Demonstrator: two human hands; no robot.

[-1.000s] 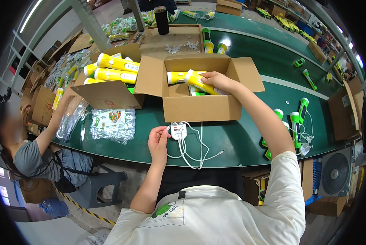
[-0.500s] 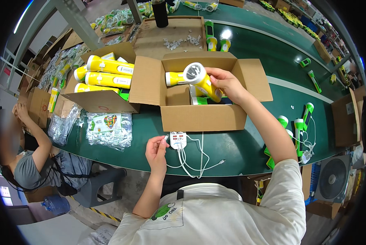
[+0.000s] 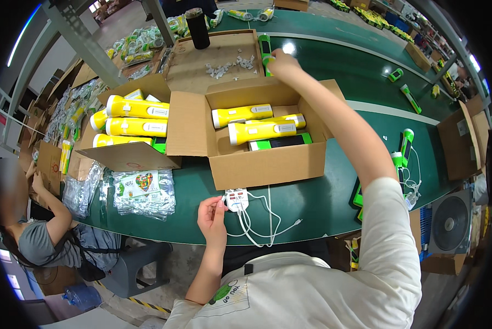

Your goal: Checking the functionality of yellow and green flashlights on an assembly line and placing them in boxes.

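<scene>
My right hand (image 3: 283,63) reaches past the open box, its fingers closed around the head end of a green-and-white flashlight (image 3: 265,47) on the table; the hand partly hides it. My left hand (image 3: 213,220) is closed in a pinch on a white cable plug (image 3: 224,199), just left of a white multi-port USB charger (image 3: 236,200) with several white cables. Inside the open cardboard box (image 3: 268,171) lie yellow flashlights (image 3: 262,131) and a green one with a dark panel (image 3: 281,142).
On the left, a second box (image 3: 128,158) holds yellow flashlights, with a stack of clear bags (image 3: 144,194) in front. More green flashlights (image 3: 406,145) and cables lie at right. A wooden tray (image 3: 218,52) and black bottle (image 3: 197,28) stand beyond. A co-worker (image 3: 43,236) sits at left.
My right hand has let go of the yellow flashlight, which now lies in the box, and has moved away to the green flashlight at the back. My left hand stays beside the charger.
</scene>
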